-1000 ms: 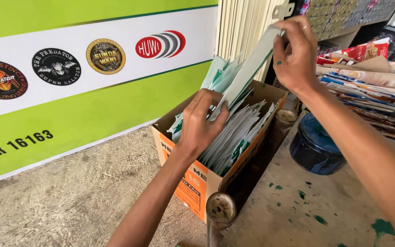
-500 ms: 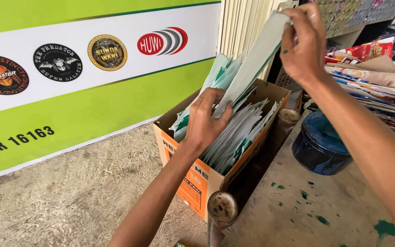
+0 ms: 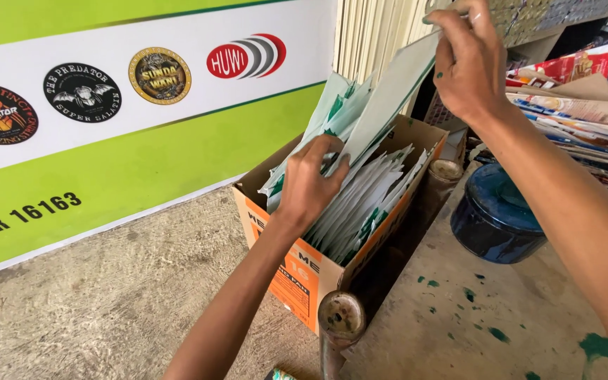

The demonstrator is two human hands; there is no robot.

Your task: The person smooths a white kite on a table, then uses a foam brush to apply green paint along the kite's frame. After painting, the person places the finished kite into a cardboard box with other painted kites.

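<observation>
An open orange and brown cardboard box (image 3: pixel 297 271) stands on the floor, packed with several white and green paper sheets (image 3: pixel 364 204) on edge. My left hand (image 3: pixel 311 184) reaches into the box, fingers spread among the sheets and holding some apart. My right hand (image 3: pixel 467 63) is raised above the box and pinches the top edge of one long white sheet (image 3: pixel 388 98), whose lower end still sits among the stack.
A green and white banner (image 3: pixel 107 141) with round logos covers the wall at left. A dark blue round tin (image 3: pixel 495 214) sits on a paint-spotted worktop (image 3: pixel 459 317). Stacked printed packets (image 3: pixel 578 112) lie at right. A rusty can (image 3: pixel 341 317) stands by the box.
My right hand has lifted the white sheet higher out of the box. My left hand stays among the sheets, shifted slightly.
</observation>
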